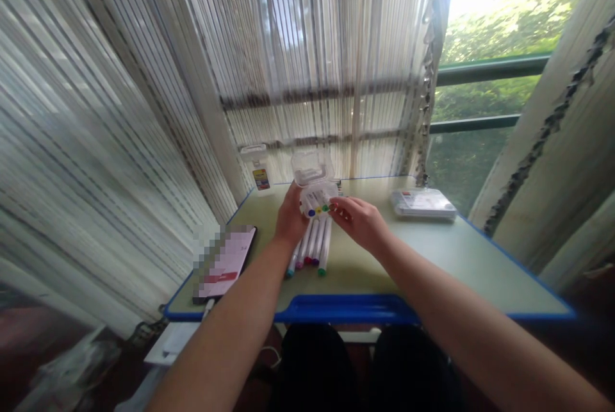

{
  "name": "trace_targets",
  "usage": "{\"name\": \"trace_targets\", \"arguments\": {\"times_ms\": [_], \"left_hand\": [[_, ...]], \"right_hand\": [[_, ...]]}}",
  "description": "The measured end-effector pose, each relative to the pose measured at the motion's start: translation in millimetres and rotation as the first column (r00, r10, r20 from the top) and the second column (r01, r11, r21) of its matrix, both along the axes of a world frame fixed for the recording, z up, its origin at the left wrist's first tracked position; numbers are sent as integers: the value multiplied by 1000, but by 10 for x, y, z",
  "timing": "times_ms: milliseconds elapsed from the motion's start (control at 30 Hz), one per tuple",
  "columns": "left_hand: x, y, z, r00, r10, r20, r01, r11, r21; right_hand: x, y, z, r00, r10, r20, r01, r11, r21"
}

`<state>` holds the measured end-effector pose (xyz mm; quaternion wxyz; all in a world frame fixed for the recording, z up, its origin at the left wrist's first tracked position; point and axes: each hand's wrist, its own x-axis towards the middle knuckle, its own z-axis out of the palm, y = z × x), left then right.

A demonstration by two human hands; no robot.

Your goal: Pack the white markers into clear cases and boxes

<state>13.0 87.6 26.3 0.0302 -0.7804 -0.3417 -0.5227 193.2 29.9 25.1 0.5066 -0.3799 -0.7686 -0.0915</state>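
My left hand (289, 216) grips a clear plastic marker case (317, 196) with its lid flipped up, held just above the desk. Coloured marker ends show in the case's opening. My right hand (358, 220) is closed in a pinch at the case's mouth, fingertips on a marker end there. Several white markers (312, 244) with coloured caps lie side by side on the desk (432, 258) right below my hands.
A phone (225, 263) lies at the desk's left edge. A flat clear box (423, 203) rests at the back right, and a small packaged item (257, 168) leans against the curtain at the back left. The desk has a blue front rim (343, 308). Curtains and a window stand behind.
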Motion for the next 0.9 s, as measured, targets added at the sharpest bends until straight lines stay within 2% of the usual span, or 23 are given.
{"name": "trace_targets", "arguments": {"times_ms": [300,700,900], "left_hand": [[5,-33,20,999,20,-39,-19,1000,9],[22,-29,5,999,8,-48,-7,1000,20],[11,-31,-1,997,35,-69,-33,999,39]], "right_hand": [[3,-12,13,997,5,79,-8,999,35],[23,-38,41,994,-95,61,88,990,113],[25,-73,54,983,-109,145,97,991,88]]}}
